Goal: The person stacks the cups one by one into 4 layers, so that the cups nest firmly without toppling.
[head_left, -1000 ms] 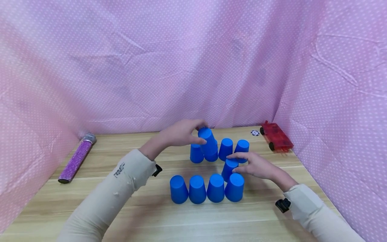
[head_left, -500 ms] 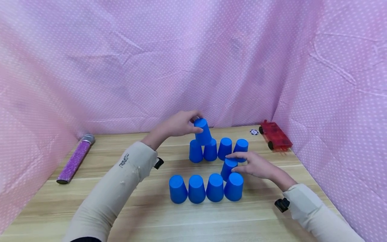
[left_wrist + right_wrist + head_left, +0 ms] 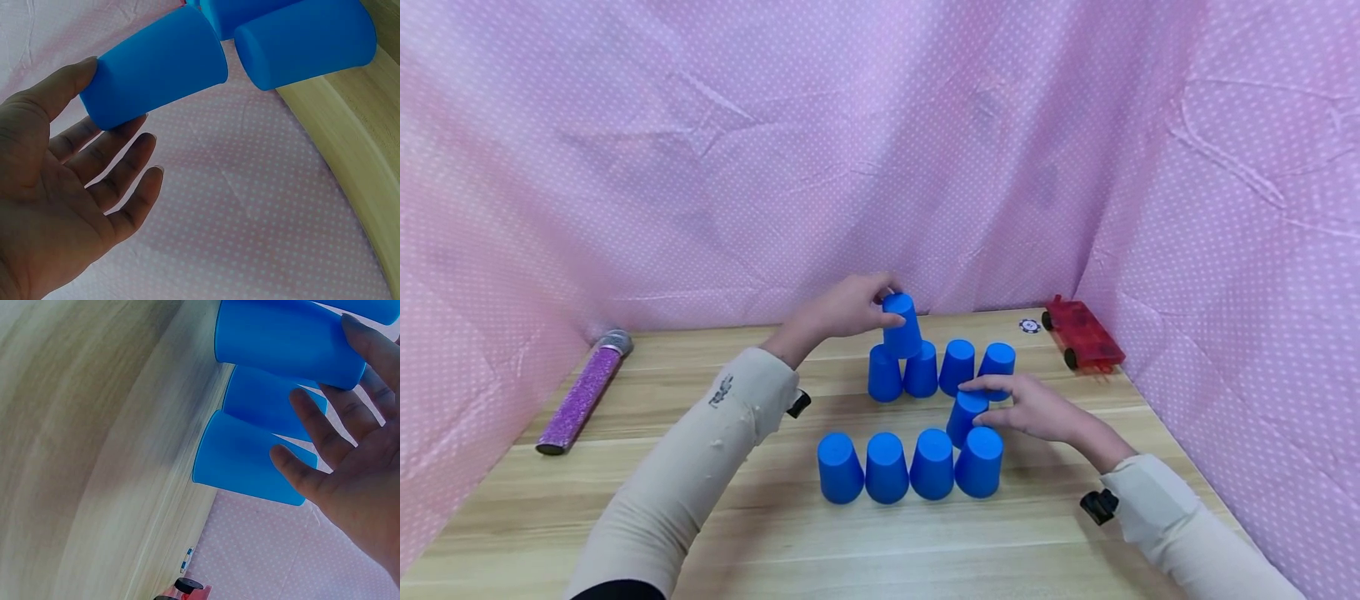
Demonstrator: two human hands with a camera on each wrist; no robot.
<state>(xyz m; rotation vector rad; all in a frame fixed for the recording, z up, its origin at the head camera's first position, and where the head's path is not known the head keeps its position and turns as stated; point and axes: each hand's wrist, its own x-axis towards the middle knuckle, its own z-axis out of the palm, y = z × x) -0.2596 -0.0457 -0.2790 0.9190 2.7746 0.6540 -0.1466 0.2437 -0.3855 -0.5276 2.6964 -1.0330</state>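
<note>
My left hand (image 3: 853,307) pinches an upside-down blue cup (image 3: 902,327) between thumb and fingers, over the two left cups of the back row. In the left wrist view this cup (image 3: 156,69) sits close to the cup below (image 3: 306,44); whether they touch, I cannot tell. My right hand (image 3: 1033,407) pinches another blue cup (image 3: 966,419), which stands between the two rows. The back row's leftmost cup (image 3: 884,373) and its neighbours are upside down. In front, several upside-down cups stand in a line, its right end being a cup (image 3: 979,463) near my right hand.
A purple glitter microphone (image 3: 583,396) lies at the left of the wooden table (image 3: 880,554). At the back right are a red toy car (image 3: 1082,335) and a poker chip (image 3: 1029,326). Pink dotted cloth (image 3: 820,150) hangs behind and at both sides.
My left hand has lifted its cup, shifted it slightly left, and brought it above the gap between the two left back cups. The right hand holds its cup in the same place.
</note>
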